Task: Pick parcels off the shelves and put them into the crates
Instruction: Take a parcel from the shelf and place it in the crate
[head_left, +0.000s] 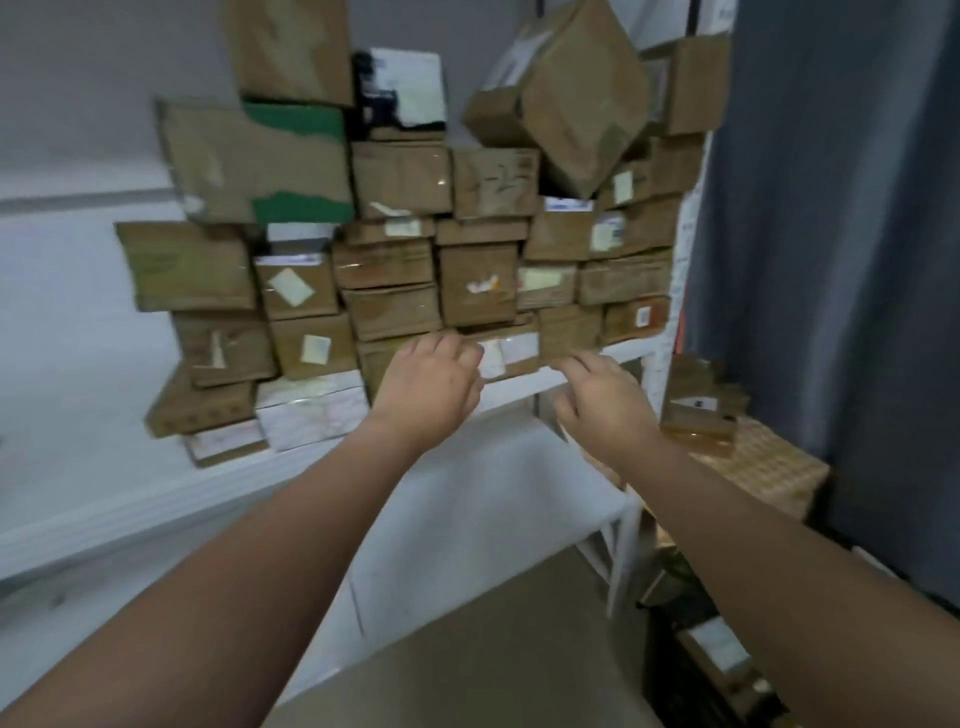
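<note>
Early yet: the shelf (524, 382) at 12 o'clock is stacked full. Left hand (431, 374) curls at the white-labelled parcel's (511, 349) 9 o'clock end, grip unclear; right hand (602, 400), loosely open and empty, reaches at its 3 o'clock.

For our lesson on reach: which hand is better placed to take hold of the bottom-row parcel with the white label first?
Left, probably. The left hand overlaps the labelled parcel at its left end, level with its front; the right hand sits lower, fingertips just short of its right corner.
</note>
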